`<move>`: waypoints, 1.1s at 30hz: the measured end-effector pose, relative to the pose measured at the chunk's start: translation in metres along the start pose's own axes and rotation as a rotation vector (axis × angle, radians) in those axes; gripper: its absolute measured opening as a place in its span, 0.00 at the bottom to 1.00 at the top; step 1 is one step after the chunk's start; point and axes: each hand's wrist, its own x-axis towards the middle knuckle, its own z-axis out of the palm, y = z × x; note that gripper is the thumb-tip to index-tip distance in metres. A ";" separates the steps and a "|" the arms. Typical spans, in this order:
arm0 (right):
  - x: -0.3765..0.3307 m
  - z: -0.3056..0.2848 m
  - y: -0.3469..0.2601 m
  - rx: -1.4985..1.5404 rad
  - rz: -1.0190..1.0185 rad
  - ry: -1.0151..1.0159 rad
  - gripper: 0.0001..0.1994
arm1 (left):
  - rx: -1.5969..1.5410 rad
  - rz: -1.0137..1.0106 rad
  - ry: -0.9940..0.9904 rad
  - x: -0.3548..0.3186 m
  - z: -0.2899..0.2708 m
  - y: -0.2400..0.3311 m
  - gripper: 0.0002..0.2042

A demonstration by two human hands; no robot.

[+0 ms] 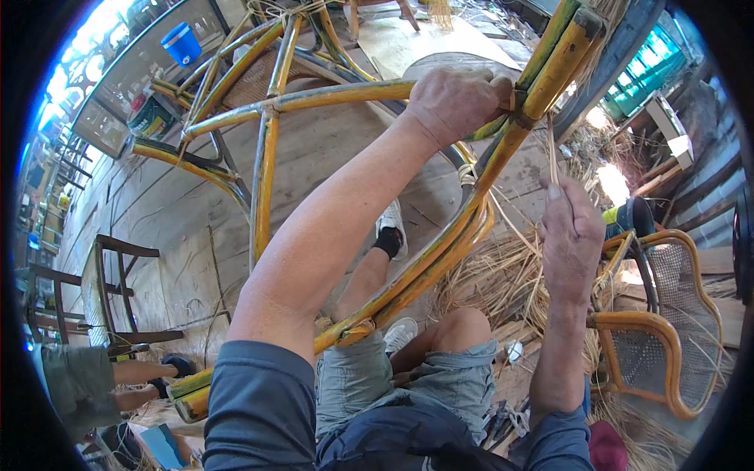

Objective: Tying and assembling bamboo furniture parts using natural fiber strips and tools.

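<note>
A chair-like frame of yellow and dark green cane poles [288, 100] stretches across in front of me, and one long double pole [475, 216] runs from lower left to upper right. My left hand [459, 102] is closed over the joint where a crosspiece meets this pole. Its fingertips are partly hidden there. A narrow band wraps the joint. Lower and to the right, my right hand [572, 228] pinches a thin rattan strip [552, 153] between thumb and fingers. The strip rises from that hand toward the joint. Pale binding [467, 174] wraps another joint farther down.
Loose rattan strips [503, 275] lie heaped on the floor beside my legs. At right stands a cane chair with woven panels [648, 353]. A dark wooden chair frame [98, 290] is at left, near another person's legs [137, 385]. A blue bucket [182, 45] is at the back.
</note>
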 end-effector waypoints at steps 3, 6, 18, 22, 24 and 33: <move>-0.002 -0.006 -0.011 -0.056 0.060 -0.019 0.09 | -0.047 -0.001 -0.012 0.004 -0.005 0.005 0.12; -0.001 -0.016 -0.003 0.072 0.251 -0.034 0.10 | 0.003 0.073 0.042 0.002 0.000 0.001 0.09; -0.004 -0.013 0.004 0.051 0.168 -0.039 0.09 | -0.282 -0.166 -0.063 0.006 -0.018 0.004 0.10; -0.003 -0.012 0.003 0.023 0.165 -0.047 0.11 | -0.013 -0.009 0.086 0.020 -0.035 0.017 0.13; -0.004 -0.012 0.008 0.023 0.146 -0.039 0.11 | -0.076 -0.320 -0.252 0.032 -0.045 0.033 0.14; 0.002 -0.012 0.004 0.118 0.155 -0.068 0.11 | -0.235 -0.427 -0.126 0.018 -0.031 0.040 0.17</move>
